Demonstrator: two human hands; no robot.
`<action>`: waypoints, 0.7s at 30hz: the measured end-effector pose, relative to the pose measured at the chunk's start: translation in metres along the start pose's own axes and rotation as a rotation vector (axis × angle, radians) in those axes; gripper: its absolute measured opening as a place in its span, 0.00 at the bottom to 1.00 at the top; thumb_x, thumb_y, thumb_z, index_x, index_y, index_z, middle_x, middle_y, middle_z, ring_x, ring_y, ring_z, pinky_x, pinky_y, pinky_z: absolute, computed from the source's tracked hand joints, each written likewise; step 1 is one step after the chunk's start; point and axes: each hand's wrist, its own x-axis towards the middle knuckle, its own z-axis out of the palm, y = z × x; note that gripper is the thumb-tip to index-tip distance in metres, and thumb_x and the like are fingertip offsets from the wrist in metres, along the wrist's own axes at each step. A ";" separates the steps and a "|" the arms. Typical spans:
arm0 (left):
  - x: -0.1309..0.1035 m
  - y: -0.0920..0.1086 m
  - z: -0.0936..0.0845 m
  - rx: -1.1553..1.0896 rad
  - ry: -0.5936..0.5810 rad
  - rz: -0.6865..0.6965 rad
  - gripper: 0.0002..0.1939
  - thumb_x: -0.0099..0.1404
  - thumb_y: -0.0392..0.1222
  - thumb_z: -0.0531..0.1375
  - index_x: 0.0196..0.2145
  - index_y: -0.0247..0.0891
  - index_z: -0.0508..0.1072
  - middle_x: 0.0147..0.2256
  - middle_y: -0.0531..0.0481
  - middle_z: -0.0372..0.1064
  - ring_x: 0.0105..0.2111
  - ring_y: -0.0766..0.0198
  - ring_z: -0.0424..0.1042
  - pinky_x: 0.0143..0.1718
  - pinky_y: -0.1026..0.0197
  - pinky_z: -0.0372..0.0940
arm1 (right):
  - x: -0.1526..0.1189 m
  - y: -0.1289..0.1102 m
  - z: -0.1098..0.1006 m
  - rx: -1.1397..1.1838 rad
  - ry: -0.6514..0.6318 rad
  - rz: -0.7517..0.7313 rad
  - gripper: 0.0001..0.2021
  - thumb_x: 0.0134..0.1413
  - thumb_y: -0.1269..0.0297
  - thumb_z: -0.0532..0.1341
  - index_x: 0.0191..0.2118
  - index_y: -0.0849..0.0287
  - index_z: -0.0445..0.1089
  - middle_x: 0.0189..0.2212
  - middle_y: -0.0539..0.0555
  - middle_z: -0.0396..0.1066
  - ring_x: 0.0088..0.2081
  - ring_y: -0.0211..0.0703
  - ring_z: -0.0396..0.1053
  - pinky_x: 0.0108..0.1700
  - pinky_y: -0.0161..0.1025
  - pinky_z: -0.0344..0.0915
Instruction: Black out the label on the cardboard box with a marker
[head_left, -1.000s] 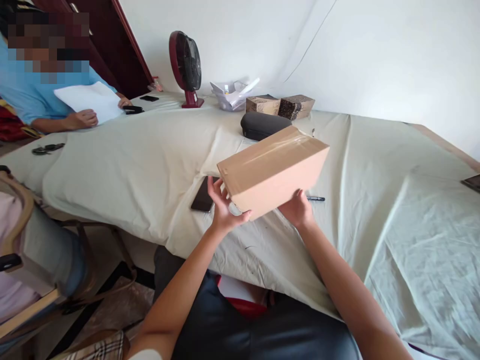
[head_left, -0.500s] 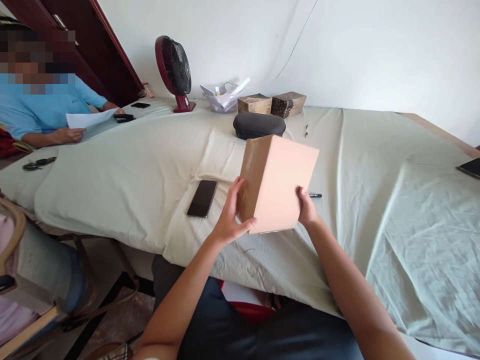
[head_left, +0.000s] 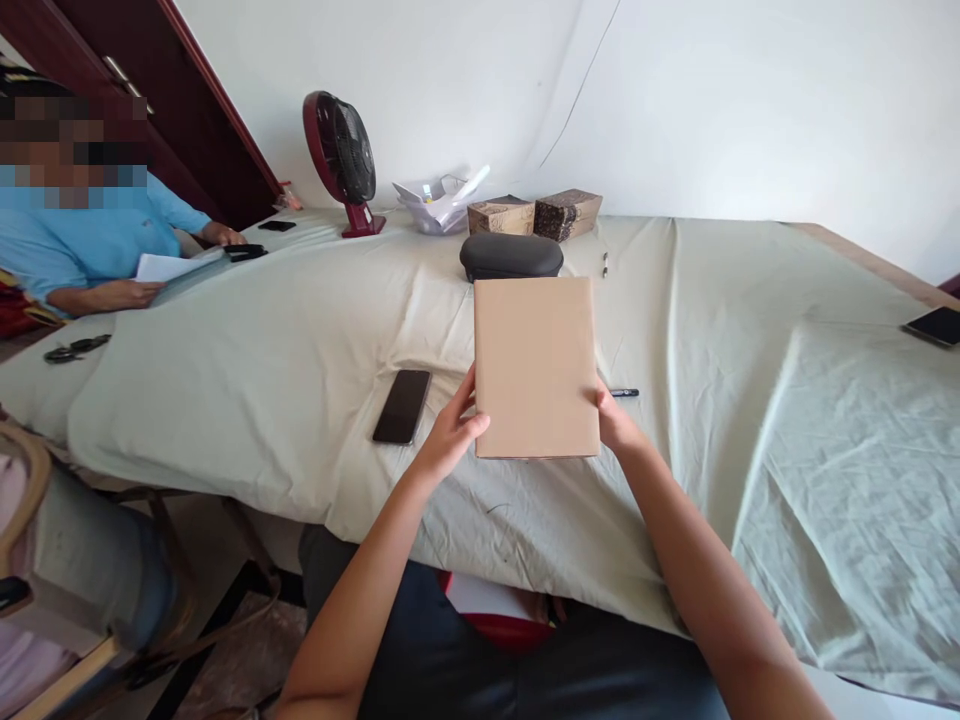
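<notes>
A plain brown cardboard box (head_left: 535,365) is held between my two hands, one broad face turned towards me. My left hand (head_left: 451,430) grips its lower left side, with the thumb on the front edge and the other fingers partly hidden behind. On the lower right side, my right hand (head_left: 616,415) presses with its thumb showing and the rest of the fingers out of sight. A black smartphone (head_left: 402,407) lies on the cloth left of the box. Just right of my right thumb is a dark pen (head_left: 625,393). Behind the box sits a black zip case (head_left: 511,256).
A pale green cloth (head_left: 735,400) covers the table. Along the wall stand a red fan (head_left: 341,160), a plastic basket (head_left: 436,212) of papers and two patterned boxes (head_left: 568,214). At the left, a person in blue (head_left: 97,245) holds paper. Another dark device (head_left: 934,326) lies far right.
The box has turned in my hands, so its taped left side no longer shows and one face points straight at me. The view has shifted slightly. The person's paper is lower.
</notes>
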 end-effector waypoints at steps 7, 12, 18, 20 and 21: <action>0.015 0.033 -0.004 0.099 0.113 -0.048 0.40 0.73 0.59 0.67 0.76 0.47 0.63 0.69 0.42 0.71 0.69 0.43 0.72 0.69 0.42 0.68 | 0.005 -0.007 0.011 0.030 0.015 -0.039 0.64 0.54 0.28 0.71 0.84 0.40 0.34 0.82 0.58 0.51 0.80 0.65 0.54 0.78 0.68 0.56; 0.026 0.030 -0.015 0.128 0.090 -0.043 0.44 0.73 0.58 0.67 0.79 0.51 0.56 0.74 0.43 0.65 0.75 0.44 0.64 0.74 0.41 0.63 | 0.006 0.004 0.017 0.023 0.107 -0.073 0.64 0.56 0.32 0.73 0.84 0.38 0.32 0.82 0.57 0.51 0.80 0.63 0.54 0.79 0.67 0.57; 0.037 0.029 -0.012 0.341 0.144 -0.090 0.81 0.50 0.63 0.81 0.82 0.52 0.29 0.82 0.33 0.33 0.81 0.32 0.40 0.79 0.27 0.47 | 0.004 0.011 0.029 -0.118 0.190 -0.141 0.61 0.59 0.41 0.75 0.84 0.38 0.35 0.82 0.56 0.50 0.78 0.65 0.57 0.76 0.65 0.62; 0.036 0.035 -0.002 0.416 0.169 -0.060 0.88 0.44 0.64 0.83 0.81 0.52 0.26 0.82 0.34 0.19 0.82 0.31 0.27 0.80 0.26 0.38 | 0.003 0.012 0.034 -0.181 0.210 -0.168 0.60 0.60 0.41 0.73 0.84 0.37 0.34 0.81 0.56 0.51 0.76 0.65 0.60 0.74 0.66 0.65; 0.035 0.037 0.004 0.450 0.186 -0.037 0.88 0.43 0.64 0.83 0.81 0.52 0.26 0.82 0.36 0.14 0.82 0.31 0.22 0.80 0.26 0.35 | 0.002 0.012 0.035 -0.215 0.222 -0.178 0.60 0.60 0.40 0.74 0.84 0.36 0.33 0.81 0.56 0.51 0.75 0.66 0.61 0.73 0.66 0.67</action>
